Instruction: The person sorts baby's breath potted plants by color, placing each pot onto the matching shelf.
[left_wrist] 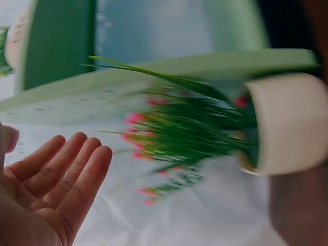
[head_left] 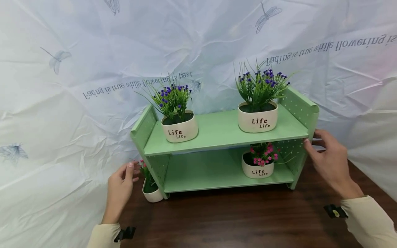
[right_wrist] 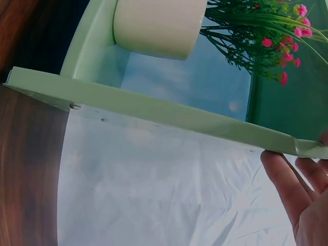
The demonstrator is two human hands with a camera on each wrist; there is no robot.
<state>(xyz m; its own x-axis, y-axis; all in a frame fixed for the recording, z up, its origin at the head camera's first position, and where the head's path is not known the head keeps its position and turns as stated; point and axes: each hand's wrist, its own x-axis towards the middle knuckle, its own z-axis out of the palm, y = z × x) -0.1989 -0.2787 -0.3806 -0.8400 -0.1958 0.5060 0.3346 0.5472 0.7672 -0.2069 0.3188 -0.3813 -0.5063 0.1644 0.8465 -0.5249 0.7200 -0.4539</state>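
A light green two-tier shelf [head_left: 214, 170] with dotted side panels stands on the dark table. My right hand [head_left: 332, 162] grips the front edge of its right side panel, the thumb at the edge and the fingers [right_wrist: 284, 179] against the outer face. Off the shelf's left side, my left hand [head_left: 121, 186] is held with its fingers extended and nothing in it. Close to those fingers is a white pot [head_left: 153, 195] with pink flowers [left_wrist: 138, 133], standing on the table against the left panel and partly hidden by it in the head view.
On the top tier are two white "Life" pots, one left [head_left: 183, 132] and one right [head_left: 258, 119], both with purple flowers. The lower tier bears another white pot [head_left: 257, 171] with pink flowers at its right. A pale printed cloth [head_left: 214, 41] hangs behind; brown tabletop [head_left: 229, 217] lies in front.
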